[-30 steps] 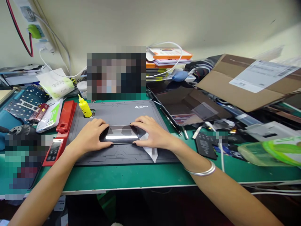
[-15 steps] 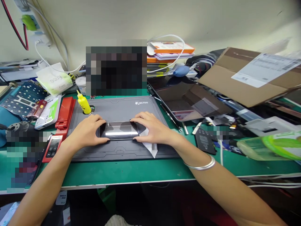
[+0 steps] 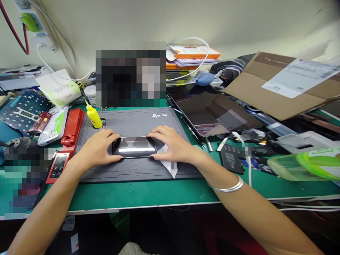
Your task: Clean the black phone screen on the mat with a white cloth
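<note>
A black phone (image 3: 134, 146) lies flat, glossy side up, on a dark grey work mat (image 3: 138, 122) in the middle of the green bench. My left hand (image 3: 97, 148) grips its left end with thumb and fingers curled round the edges. My right hand (image 3: 174, 146) grips its right end the same way, with a silver bangle on that wrist. A white wipe (image 3: 168, 164) lies under my right hand, touching the phone's right corner.
A yellow squeeze bottle (image 3: 92, 116) stands at the mat's back left, beside a red tool (image 3: 71, 129). A large dark tablet (image 3: 214, 113) lies to the right, with a cardboard box (image 3: 281, 88) behind it. Loose parts and cables crowd the right side; packets and boards the left.
Both hands stay on the phone's ends. The phone now lies a little flatter on the mat. The view has shifted slightly.
</note>
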A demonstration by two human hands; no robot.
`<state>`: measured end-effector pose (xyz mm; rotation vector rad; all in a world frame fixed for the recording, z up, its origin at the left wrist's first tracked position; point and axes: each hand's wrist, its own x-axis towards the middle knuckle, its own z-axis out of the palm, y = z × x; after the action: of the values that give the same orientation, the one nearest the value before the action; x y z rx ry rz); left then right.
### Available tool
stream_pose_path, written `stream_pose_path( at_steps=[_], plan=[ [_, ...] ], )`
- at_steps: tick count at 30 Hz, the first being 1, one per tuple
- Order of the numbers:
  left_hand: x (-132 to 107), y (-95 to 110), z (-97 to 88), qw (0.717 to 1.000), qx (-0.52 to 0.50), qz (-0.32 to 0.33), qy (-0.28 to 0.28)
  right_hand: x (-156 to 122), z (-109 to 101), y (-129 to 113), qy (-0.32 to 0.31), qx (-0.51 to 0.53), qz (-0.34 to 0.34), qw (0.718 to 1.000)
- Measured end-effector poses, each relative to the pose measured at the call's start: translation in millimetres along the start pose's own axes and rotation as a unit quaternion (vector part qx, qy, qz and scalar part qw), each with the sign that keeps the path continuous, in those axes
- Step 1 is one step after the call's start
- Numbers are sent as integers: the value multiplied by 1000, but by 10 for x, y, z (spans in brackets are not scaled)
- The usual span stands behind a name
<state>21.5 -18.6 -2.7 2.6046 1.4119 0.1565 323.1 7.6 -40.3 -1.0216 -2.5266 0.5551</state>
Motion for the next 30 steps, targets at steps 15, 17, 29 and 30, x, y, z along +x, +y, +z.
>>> stream_pose_path(
  at_steps=[15, 17, 29, 30],
  plan=[
    [13, 145, 60, 996, -30, 80, -2, 2, 5, -7, 3, -15, -5, 1000],
    [13, 140, 50, 998, -21, 66, 3, 2, 2, -11, 3, -16, -6, 1000],
    [18, 136, 72, 998, 28, 42, 24, 4, 3, -35, 4, -19, -6, 1000],
    [20, 137, 77, 999, 30, 35, 26, 4, 0, -41, 3, -20, -6, 1000]
  ],
)
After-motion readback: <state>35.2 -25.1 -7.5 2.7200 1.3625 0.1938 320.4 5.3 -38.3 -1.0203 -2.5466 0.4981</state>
